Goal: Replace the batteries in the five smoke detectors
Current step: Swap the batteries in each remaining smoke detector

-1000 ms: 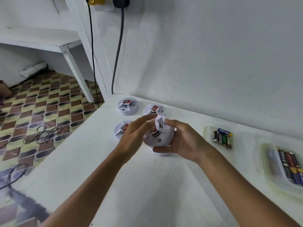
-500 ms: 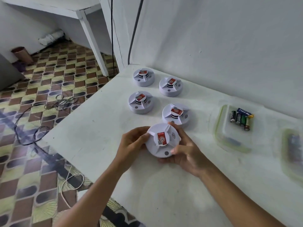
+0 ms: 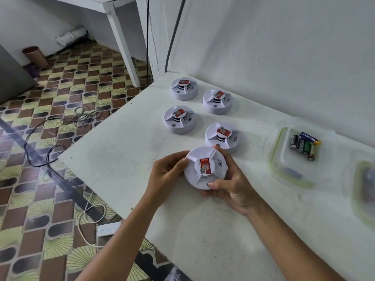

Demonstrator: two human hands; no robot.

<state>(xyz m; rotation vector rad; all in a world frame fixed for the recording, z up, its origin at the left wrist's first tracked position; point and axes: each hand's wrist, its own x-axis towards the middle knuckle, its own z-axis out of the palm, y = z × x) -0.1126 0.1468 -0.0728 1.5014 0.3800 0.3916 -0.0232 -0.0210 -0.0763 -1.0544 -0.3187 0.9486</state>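
A white round smoke detector (image 3: 205,167) with a red label sits face up just above the white table (image 3: 125,151), held between both hands. My left hand (image 3: 167,173) grips its left rim with curled fingers. My right hand (image 3: 230,180) cups its right and near side, thumb on the front edge. Several more detectors stand behind it: one close behind (image 3: 221,136), one to the left (image 3: 179,119), and two near the wall (image 3: 184,88) (image 3: 217,101). A clear tray (image 3: 284,169) at the right holds several batteries (image 3: 304,145).
A second clear container (image 3: 365,185) lies blurred at the far right edge. The white wall (image 3: 284,57) runs close behind the table. Cables (image 3: 46,151) and a power strip (image 3: 108,230) lie on the patterned floor at the left, beside a white table leg (image 3: 121,41).
The detector came down from a tilted hold in the air to face up near the table. The view dropped and widened, now showing all the detectors. Both hands keep their hold.
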